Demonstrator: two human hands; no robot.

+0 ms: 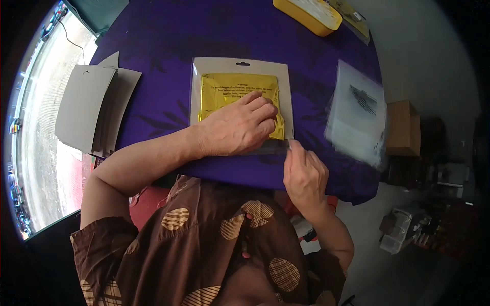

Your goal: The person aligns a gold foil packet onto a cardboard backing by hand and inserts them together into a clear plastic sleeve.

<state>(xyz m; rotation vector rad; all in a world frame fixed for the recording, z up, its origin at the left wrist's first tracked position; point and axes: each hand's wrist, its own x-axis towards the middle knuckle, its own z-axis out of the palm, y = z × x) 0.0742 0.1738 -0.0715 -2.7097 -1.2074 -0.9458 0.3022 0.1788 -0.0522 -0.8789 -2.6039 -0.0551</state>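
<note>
A clear plastic bag [196, 109] lies on the purple tablecloth in front of me. Inside it are a white card [219, 65] with a hang hole at the top and a shiny gold packet [214, 97]. Black warning print shows over the gold. My left hand [240, 125] rests on the bag over the packet, its fingers curled down and their tips hidden. At the bag's lower right corner, my right hand [307, 176] is closed, thumb and fingers pinching the bag's edge.
To the left stands a stack of white cards [84, 107]. A pile of clear plastic bags [354, 117] lies at the right edge, beside a cardboard box [403, 127]. A yellow container [311, 18] with white contents sits at the far right of the purple tablecloth [204, 30].
</note>
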